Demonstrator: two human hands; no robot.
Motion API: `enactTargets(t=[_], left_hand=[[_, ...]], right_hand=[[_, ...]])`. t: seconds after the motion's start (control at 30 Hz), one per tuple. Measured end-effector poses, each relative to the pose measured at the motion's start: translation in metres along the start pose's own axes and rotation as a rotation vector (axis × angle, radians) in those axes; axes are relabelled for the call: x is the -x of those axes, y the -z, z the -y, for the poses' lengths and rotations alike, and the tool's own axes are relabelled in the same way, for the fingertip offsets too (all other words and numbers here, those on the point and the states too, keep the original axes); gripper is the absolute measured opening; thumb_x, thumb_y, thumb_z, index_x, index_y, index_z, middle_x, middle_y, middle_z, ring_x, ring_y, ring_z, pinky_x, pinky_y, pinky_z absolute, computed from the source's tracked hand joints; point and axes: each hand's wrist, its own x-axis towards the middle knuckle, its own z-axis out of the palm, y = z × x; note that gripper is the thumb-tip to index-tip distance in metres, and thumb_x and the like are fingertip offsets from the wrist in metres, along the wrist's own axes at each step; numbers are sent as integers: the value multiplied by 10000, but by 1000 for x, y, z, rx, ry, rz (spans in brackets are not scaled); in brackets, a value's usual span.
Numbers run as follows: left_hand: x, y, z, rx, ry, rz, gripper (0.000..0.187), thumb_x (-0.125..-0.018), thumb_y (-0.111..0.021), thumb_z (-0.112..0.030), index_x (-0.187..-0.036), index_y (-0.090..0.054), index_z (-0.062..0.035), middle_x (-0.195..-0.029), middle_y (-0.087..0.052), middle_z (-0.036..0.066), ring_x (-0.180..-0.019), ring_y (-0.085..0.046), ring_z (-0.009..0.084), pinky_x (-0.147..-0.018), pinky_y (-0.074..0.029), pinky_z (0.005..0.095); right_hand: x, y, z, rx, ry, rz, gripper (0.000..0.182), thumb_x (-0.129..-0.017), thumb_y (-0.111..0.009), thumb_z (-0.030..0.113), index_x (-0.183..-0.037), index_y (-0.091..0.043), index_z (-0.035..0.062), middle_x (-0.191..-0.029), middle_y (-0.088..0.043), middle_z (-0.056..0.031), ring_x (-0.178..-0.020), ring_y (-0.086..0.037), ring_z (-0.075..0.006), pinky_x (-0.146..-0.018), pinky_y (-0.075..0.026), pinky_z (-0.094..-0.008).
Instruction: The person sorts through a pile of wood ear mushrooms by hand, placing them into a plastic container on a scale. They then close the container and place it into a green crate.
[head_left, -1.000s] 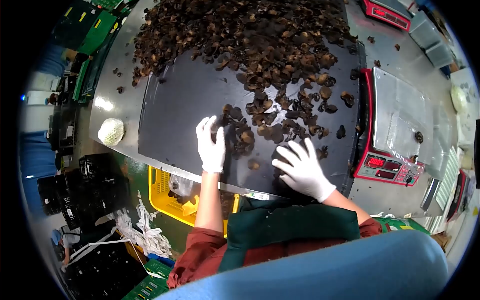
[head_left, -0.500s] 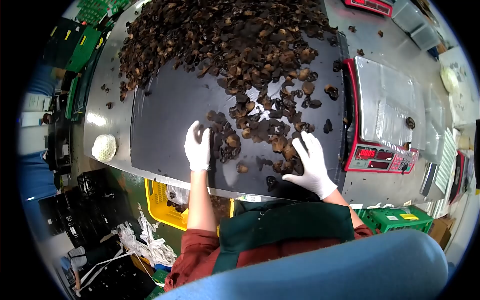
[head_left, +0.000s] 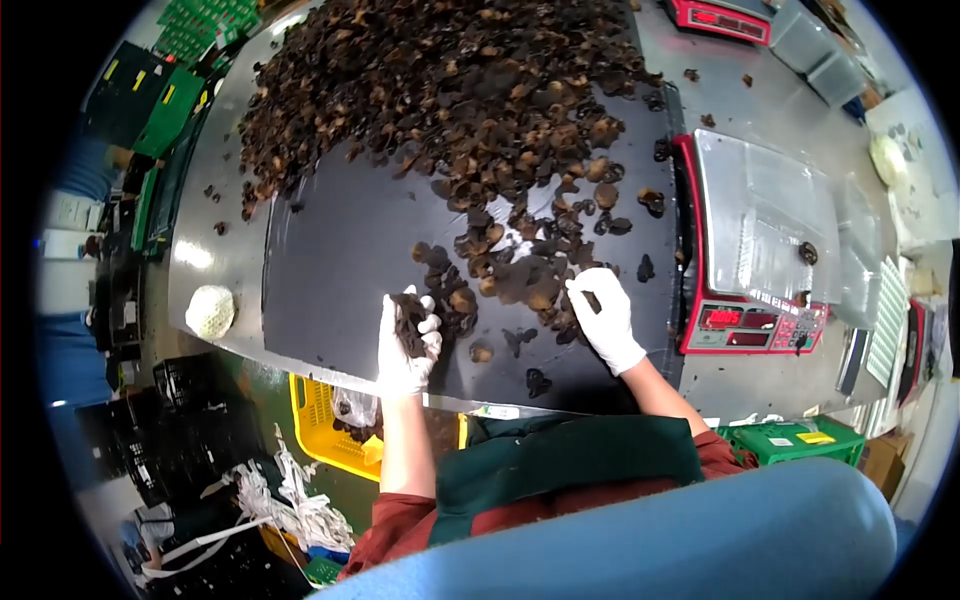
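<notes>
In the head view my left hand (head_left: 403, 352), in a white glove, is closed around a few dark wood ear mushrooms (head_left: 409, 322) just above the dark mat (head_left: 345, 255). My gloved right hand (head_left: 608, 322) has its fingers drawn together at the edge of the scattered mushrooms; what is in its pinch is hidden. Between the hands lies a loose cluster of brown and black wood ear mushrooms (head_left: 530, 283). A large heap of them (head_left: 450, 90) covers the far part of the mat.
At the right stands a red scale (head_left: 745, 325) bearing a clear plastic tray (head_left: 755, 215). A second red scale (head_left: 722, 20) is farther back. A white netted ball (head_left: 210, 312) sits at the table's left edge. Below the front edge is a yellow crate (head_left: 325, 430); a green crate (head_left: 800, 440) is lower right.
My left hand, open before, is now closed on mushrooms and slightly nearer to me. My right hand went from spread fingers to a pinch and shifted a little left.
</notes>
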Motion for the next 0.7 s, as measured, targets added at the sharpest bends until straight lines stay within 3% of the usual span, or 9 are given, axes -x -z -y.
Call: enactTargets(t=[0.07, 0.13, 0.23, 0.27, 0.37, 0.43, 0.47, 0.53, 0.7], left_hand=[[6, -12, 12, 4, 93, 45, 387, -959, -549, -447, -1129, -604, -104, -1041, -609, 137, -671, -502, 154, -457, -373, 191], [3, -15, 25, 32, 189, 148, 415, -961, -530, -469, -1144, -609, -105, -1077, -618, 146, -675, -506, 162, -451, -371, 200], [-1, -30, 39, 42, 316, 234, 434, -970, -506, -473, -1205, -592, -118, -1073, -631, 129, -686, -512, 169, -451, -375, 207], [-6, -32, 43, 35, 332, 267, 429, -973, -498, -472, -1204, -600, -126, -1073, -632, 130, -680, -509, 179, -450, -373, 210], [-7, -58, 53, 151, 434, 325, 419, -965, -504, -467, -1203, -608, -137, -1067, -637, 133, -728, -562, 223, -459, -419, 219], [-10, -72, 61, 145, 385, 345, 419, -963, -507, -453, -1181, -620, -114, -1067, -639, 148, -776, -595, 262, -498, -497, 256], [-6, -81, 64, 142, 350, 323, 424, -963, -504, -449, -1175, -623, -102, -1070, -640, 156, -791, -604, 277, -514, -525, 275], [-5, -90, 70, 207, 356, 319, 450, -968, -487, -438, -1177, -615, -60, -1081, -644, 183, -840, -629, 334, -588, -579, 359], [-3, -99, 80, 193, 241, 273, 397, -980, -476, -395, -1176, -596, -71, -1040, -633, 152, -806, -610, 307, -602, -549, 332]], right_hand=[[-4, 6, 3, -206, -157, -84, 102, -846, -678, 47, -945, -653, 53, -921, -634, -82, -847, -621, -204, -760, -503, -309], [-5, 14, 5, -657, -612, -112, 126, -913, -610, 50, -1026, -640, 5, -993, -655, -70, -835, -616, -149, -766, -496, -259], [-26, 30, 43, -1220, -823, -259, 252, -974, -514, 189, -1169, -582, 46, -1011, -636, -62, -795, -593, -137, -657, -490, -266], [-20, 31, 21, -1441, -701, -77, 249, -966, -517, 176, -1160, -578, 33, -1049, -629, -86, -862, -606, -160, -677, -500, -278], [-25, 31, 28, -1055, -492, 37, 285, -918, -581, 200, -1153, -587, 38, -1100, -635, -82, -979, -601, -194, -806, -482, -304], [-32, 37, 43, -453, -177, 109, 324, -881, -639, 227, -1150, -599, 52, -1151, -639, -71, -1068, -590, -213, -917, -456, -325], [-37, 41, 55, 390, 148, 113, 325, -871, -653, 242, -1151, -615, 83, -1194, -631, -58, -1100, -582, -222, -954, -436, -342], [-40, 36, 57, 424, 165, 132, 313, -869, -653, 260, -1147, -631, 117, -1210, -628, -46, -1112, -577, -237, -968, -427, -366], [-39, 29, 56, 302, 104, 172, 319, -883, -640, 287, -1161, -627, 131, -1236, -620, -46, -1153, -563, -223, -1001, -401, -370]])
